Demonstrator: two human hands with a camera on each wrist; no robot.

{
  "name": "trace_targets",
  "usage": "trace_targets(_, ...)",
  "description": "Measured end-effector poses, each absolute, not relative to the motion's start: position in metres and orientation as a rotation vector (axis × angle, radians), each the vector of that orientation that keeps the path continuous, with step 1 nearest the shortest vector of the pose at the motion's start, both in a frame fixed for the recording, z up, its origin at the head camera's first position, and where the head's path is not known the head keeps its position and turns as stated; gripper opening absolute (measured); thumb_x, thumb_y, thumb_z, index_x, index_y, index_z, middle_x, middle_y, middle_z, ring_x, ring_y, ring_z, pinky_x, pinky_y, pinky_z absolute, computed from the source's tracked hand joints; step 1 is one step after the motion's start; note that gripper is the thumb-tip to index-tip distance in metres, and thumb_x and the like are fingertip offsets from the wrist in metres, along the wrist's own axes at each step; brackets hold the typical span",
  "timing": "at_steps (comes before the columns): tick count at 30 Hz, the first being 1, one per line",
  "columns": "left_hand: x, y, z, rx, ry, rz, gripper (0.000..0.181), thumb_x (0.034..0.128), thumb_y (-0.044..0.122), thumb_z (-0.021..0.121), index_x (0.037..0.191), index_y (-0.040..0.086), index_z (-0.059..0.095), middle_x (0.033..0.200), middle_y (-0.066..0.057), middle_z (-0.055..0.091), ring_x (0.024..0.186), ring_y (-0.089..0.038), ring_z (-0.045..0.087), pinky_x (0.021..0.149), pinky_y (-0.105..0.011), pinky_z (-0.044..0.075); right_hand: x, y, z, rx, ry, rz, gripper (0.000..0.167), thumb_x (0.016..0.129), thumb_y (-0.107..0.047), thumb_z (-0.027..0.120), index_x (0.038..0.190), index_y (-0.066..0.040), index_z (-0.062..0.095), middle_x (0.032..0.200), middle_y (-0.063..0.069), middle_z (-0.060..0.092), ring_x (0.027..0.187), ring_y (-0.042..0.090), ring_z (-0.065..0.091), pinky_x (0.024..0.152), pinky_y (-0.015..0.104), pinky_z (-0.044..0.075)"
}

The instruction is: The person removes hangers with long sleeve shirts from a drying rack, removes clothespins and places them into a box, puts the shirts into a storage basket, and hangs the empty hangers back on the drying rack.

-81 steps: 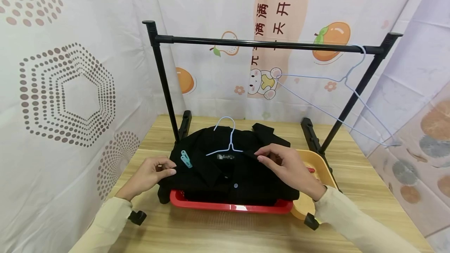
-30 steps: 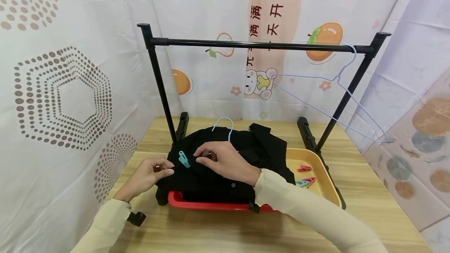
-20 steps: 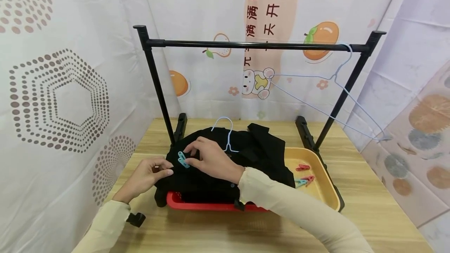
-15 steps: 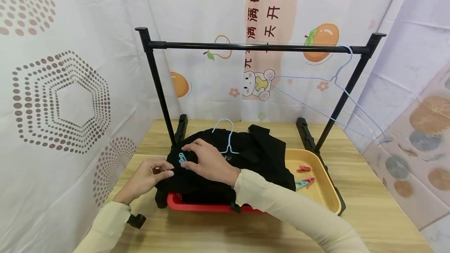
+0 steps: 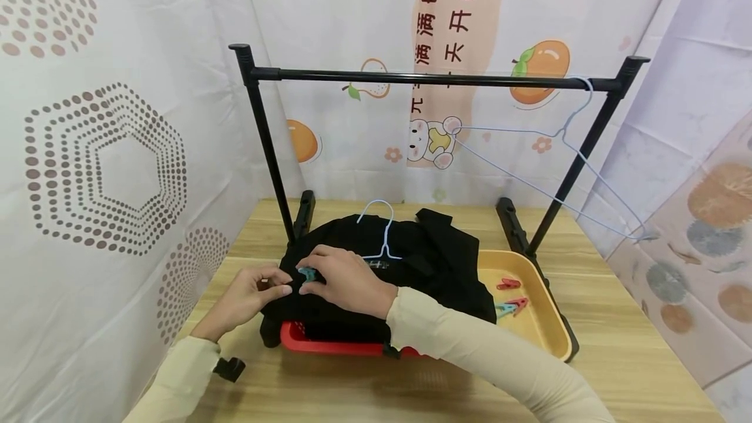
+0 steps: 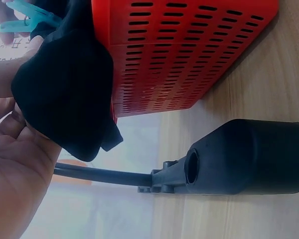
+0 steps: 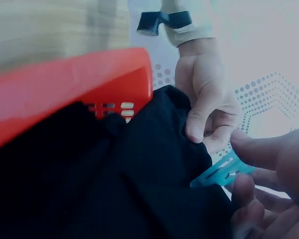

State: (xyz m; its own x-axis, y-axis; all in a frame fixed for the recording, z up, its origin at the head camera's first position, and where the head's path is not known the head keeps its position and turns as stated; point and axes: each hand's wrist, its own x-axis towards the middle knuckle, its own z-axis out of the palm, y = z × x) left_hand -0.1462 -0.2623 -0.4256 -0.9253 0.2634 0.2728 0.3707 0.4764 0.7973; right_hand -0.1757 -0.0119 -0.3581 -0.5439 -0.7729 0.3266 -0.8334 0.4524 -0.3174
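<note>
A black shirt [image 5: 437, 263] with a collar label is heaped over a red basket [image 5: 329, 346]. From its neck rises the hook of a light blue hanger [image 5: 386, 240]. At the shirt's left shoulder my left hand [image 5: 243, 296] pinches the cloth edge between thumb and fingers. My right hand [image 5: 349, 282] has thumb and fingers on either side of a teal clothespin [image 5: 308, 273], pinching it. In the right wrist view the clothespin [image 7: 222, 172] meets the black cloth [image 7: 159, 184] with its tip; whether it bites the cloth I cannot tell.
Behind stands a black clothes rack [image 5: 423, 77], with a second blue hanger [image 5: 529, 183] hooked at its right end. A yellow tray [image 5: 565, 338] right of the basket holds a red clothespin [image 5: 508, 284] and a teal and red pair [image 5: 512, 307]. A black rack foot [image 6: 249, 157] stands beside the basket.
My right hand has moved left from the collar to the teal clothespin and now pinches it; the clothespin has turned. My left hand stays at the shirt's shoulder.
</note>
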Motion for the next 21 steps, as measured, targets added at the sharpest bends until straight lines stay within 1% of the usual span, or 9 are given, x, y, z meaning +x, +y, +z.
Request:
trace_targets(4,-0.146,-0.263,-0.425,-0.555,-2.605,-1.451,0.007,0.0949,0.011,0.075,0.096,0.018,0.077,0.087,0.001,0.068,0.078,-0.016,0.064,0.064,-0.030,0.053,-0.176,-0.011,-0.360,1.464,-2.473,0.641,0.032,0.093,-0.030,0.079,0.120,-0.012,0.074,0.112,-0.002,0.067,0.091,0.006,0.066,0.076,0.011,0.049)
trace_targets(8,-0.145,-0.262,-0.426,-0.549,-2.613,-1.447,0.006,0.0947,0.012,0.076,0.096,0.018,0.077,0.087,0.001,0.068,0.078,-0.016,0.064,0.065,-0.030,0.054,-0.179,-0.011,-0.362,1.489,-2.399,0.684,0.026,0.094,-0.025,0.079,0.115,-0.011,0.075,0.109,-0.001,0.069,0.092,0.008,0.068,0.080,0.013,0.050)
trace_targets(10,-0.145,-0.262,-0.426,-0.547,-2.616,-1.444,0.005,0.0949,0.012,0.076,0.096,0.017,0.077,0.087,0.001,0.068,0.077,-0.016,0.064,0.065,-0.030,0.053,-0.180,-0.012,-0.364,1.496,-2.359,0.729,0.022,0.093,-0.022,0.079,0.112,-0.010,0.076,0.108,0.000,0.070,0.091,0.010,0.069,0.079,0.014,0.051)
trace_targets(17,-0.145,-0.262,-0.425,-0.547,-2.605,-1.466,0.007,0.0940,0.010,0.076,0.095,0.016,0.077,0.085,0.001,0.067,0.076,-0.017,0.063,0.064,-0.030,0.053,-0.184,-0.014,-0.370,1.486,-2.273,0.796,0.012,0.093,-0.021,0.079,0.102,-0.014,0.074,0.101,-0.005,0.069,0.077,0.004,0.065,0.066,0.012,0.047)
trace_targets(21,-0.143,-0.263,-0.426,-0.534,-2.606,-1.465,0.007,0.0935,0.009,0.076,0.095,0.016,0.077,0.085,0.001,0.067,0.076,-0.016,0.063,0.063,-0.030,0.053,-0.184,-0.017,-0.371,1.495,-2.236,0.837,0.008,0.093,-0.018,0.079,0.098,-0.014,0.073,0.099,-0.006,0.069,0.076,0.002,0.064,0.066,0.012,0.047)
